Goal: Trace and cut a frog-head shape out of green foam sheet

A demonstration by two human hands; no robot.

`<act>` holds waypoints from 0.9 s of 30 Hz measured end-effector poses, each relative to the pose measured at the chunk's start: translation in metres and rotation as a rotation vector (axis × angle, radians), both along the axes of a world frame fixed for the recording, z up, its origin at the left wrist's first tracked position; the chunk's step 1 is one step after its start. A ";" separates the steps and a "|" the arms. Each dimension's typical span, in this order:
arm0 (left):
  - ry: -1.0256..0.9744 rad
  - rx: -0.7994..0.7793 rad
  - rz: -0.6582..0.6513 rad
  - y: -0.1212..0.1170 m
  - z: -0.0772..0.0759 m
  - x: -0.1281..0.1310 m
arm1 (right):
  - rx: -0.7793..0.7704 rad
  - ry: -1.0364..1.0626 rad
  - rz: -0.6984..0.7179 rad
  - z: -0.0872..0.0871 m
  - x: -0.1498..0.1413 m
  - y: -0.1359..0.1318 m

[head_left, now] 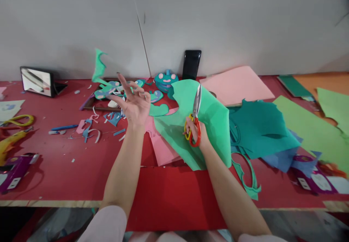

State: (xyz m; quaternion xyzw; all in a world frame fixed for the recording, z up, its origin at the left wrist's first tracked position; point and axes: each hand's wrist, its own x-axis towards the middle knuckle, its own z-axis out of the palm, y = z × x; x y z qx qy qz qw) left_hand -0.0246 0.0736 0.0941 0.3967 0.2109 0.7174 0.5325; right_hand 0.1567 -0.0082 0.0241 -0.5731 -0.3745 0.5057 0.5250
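My left hand [136,102] is raised over the table with its fingers spread, holding nothing. Just beyond its fingertips a thin green felt scrap [99,67] hangs in the air, slightly blurred. My right hand [198,134] grips scissors [196,105] with red and yellow handles, blades pointing up and away from me. Under that hand lies a large green felt sheet [218,125] with a cut, curved edge. A rounded green felt piece [159,110] rests left of the sheet, and pink felt [166,149] shows beneath it.
Behind my left hand a brown tray [88,104] holds teal felt pieces. A phone [191,64] leans on the wall, and a tablet [37,81] stands far left. Teal felt [261,127] and a purple device [313,180] lie right. Scraps and a blue pen [64,127] lie left.
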 end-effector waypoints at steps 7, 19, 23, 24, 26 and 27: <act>0.019 -0.136 -0.097 0.001 -0.011 0.007 | 0.005 -0.014 0.006 0.000 -0.001 0.000; 0.768 -0.116 -0.798 -0.027 -0.025 0.067 | 0.044 -0.025 0.145 -0.003 0.000 -0.007; 0.716 -0.179 -0.718 -0.030 -0.035 0.073 | -0.052 -0.063 0.266 0.012 0.007 -0.004; 0.692 -0.222 -0.682 -0.030 -0.037 0.075 | -0.059 -0.091 0.311 0.016 0.012 -0.005; 0.657 -0.302 -0.590 -0.031 -0.040 0.078 | -0.022 -0.177 0.403 0.026 0.026 -0.009; 0.645 -0.333 -0.535 -0.031 -0.041 0.080 | 0.005 -0.246 0.446 0.032 0.034 -0.012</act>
